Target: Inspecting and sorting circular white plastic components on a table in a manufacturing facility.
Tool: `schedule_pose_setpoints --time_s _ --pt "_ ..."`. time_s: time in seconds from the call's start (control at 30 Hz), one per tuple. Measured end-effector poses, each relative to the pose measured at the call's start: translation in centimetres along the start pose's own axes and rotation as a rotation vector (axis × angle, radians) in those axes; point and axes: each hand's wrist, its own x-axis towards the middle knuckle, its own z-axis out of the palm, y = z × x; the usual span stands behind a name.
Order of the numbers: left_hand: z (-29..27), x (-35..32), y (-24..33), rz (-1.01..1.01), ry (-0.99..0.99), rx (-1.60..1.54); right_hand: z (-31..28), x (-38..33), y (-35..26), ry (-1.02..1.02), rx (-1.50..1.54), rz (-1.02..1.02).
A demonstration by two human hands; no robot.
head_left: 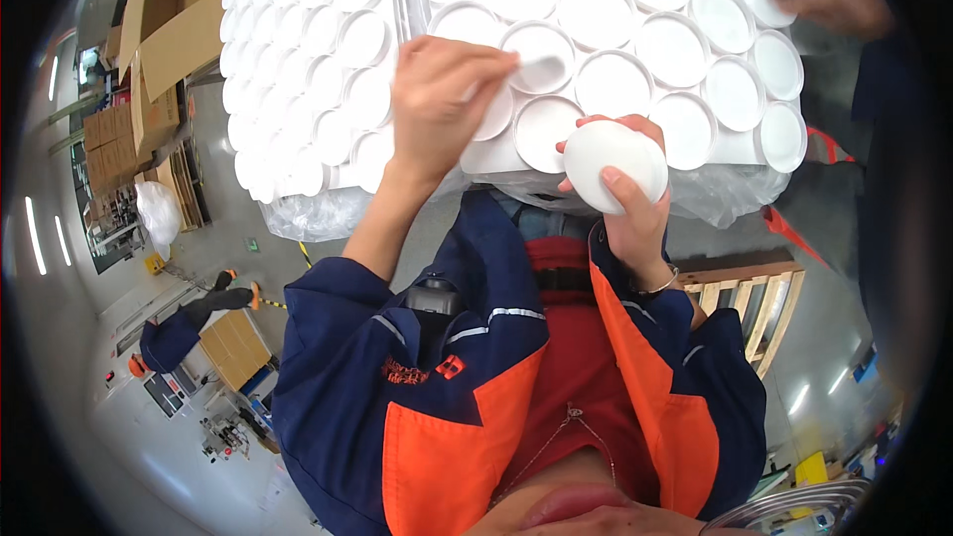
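In the upper centre, rows of white, round, shallow plastic dishes (pixel 612 82) cover a white surface (pixel 740 150) edged with clear, crumpled plastic film (pixel 720 196). The right hand (pixel 640 223) grasps a white, smooth, round disc (pixel 611 167) at its near edge; whether the blurred left hand (pixel 437 99) grips anything, I cannot tell. An open brown cardboard box (pixel 179 50) stands upper left, a slatted wooden pallet (pixel 769 303) lower right, on grey floor (pixel 824 323).

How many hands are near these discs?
3: left hand at the white discs, right hand holding at least one disc, and a co-worker's hand at upper right. Others may be hidden.
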Motion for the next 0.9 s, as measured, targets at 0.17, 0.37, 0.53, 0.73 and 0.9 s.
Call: schedule_pose_setpoints --time_s 0.17,0.37,0.53,0.73,0.9 --pt "1.4 -0.5 0.1 0.031 -0.407 0.088 0.1 -0.3 0.1 -0.003 -0.012 0.046" --pt "2.4 -0.9 1.1 0.176 -0.451 0.307 0.3 0.1 0.4 -0.009 -0.037 0.055" --pt "2.5 0.3 1.3 0.150 -0.479 0.250 0.6 0.5 0.4 0.007 -0.043 0.023" --pt "0.2 0.3 3.0 -0.162 -0.495 -0.269 1.0 0.9 0.3 0.110 -0.036 0.011" --pt "-0.8 -1.0 3.6 -0.473 -0.161 -0.542 1.7 1.1 0.8 -0.060 0.028 0.066"
